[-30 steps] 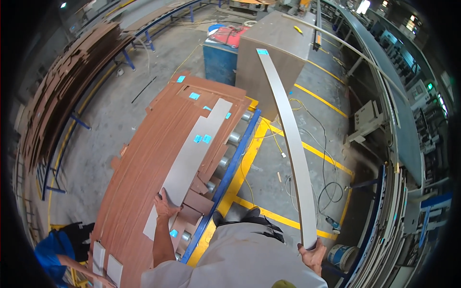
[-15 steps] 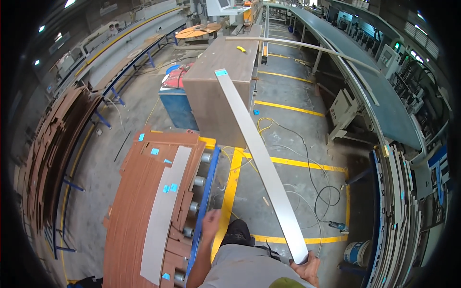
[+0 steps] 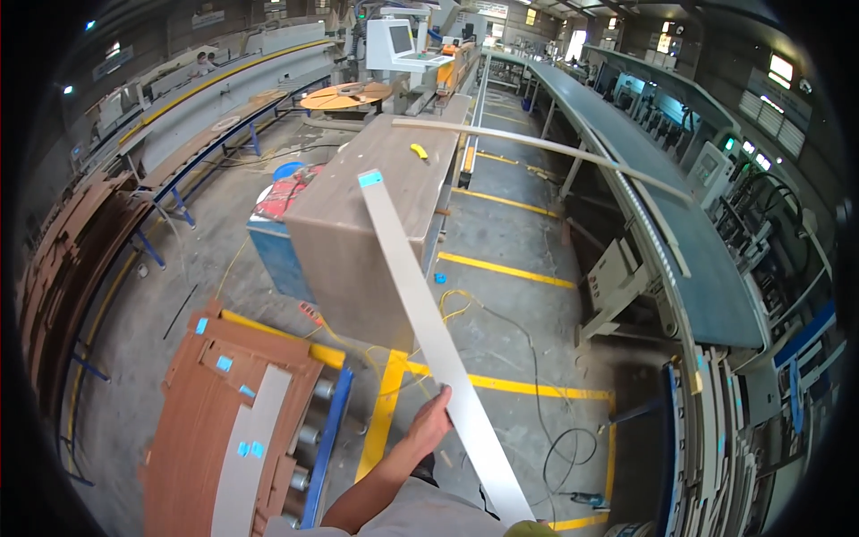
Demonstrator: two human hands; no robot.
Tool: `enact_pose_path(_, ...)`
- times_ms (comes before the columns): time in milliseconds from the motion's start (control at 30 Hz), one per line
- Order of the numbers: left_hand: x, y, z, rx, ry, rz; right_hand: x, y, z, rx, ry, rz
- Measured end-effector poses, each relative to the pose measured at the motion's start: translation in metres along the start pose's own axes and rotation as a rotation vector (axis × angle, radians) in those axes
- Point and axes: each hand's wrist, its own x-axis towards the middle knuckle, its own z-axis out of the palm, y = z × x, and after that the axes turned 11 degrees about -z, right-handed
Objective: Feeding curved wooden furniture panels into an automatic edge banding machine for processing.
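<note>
Long, flat, pale-grey strip (image 3: 442, 349) slants in front of the boxy, brown wood-grain block (image 3: 344, 277); the left hand (image 3: 430, 421) touches the strip's edge, clamped or not I can't tell; right hand unseen.

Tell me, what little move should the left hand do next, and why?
Probably the left hand should steady the long pale strip with a secure hold. The hand is at the strip's left edge, and much of the strip reaches beyond it. The blue sticker end overlaps the big brown block in view; I can't tell if they touch.
</note>
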Motion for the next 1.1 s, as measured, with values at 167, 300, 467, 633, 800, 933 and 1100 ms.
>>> enact_pose_path(167, 0.089, 0.068, 0.012, 0.024, -0.023, 0.004, 0.068, 0.017, -0.012, -0.069, 0.012, 0.002)
enact_pose_path(300, 0.099, 0.118, 0.024, 0.028, -0.035, 0.058, 0.078, -0.004, -0.001, -0.078, 0.048, 0.156)
enact_pose_path(467, 0.154, 0.15, 0.027, 0.053, -0.037, 0.11, 0.146, 0.017, -0.011, 0.04, -0.057, 0.168)
enact_pose_path(633, 0.195, 0.183, 0.066, 0.059, -0.146, 0.168, 0.212, 0.055, -0.021, -0.025, -0.019, 0.106)
enact_pose_path(800, 0.254, 0.205, 0.106, 0.082, -0.186, 0.197, 0.291, 0.129, -0.053, -0.14, 0.035, -0.026)
enact_pose_path(933, 0.319, 0.2, 0.166, 0.081, -0.076, 0.265, 0.357, 0.205, -0.073, -0.151, 0.23, -0.11)
enact_pose_path(1100, 0.385, 0.193, 0.249, 0.04, 0.091, 0.174, 0.408, 0.292, -0.1, -0.136, 0.178, -0.089)
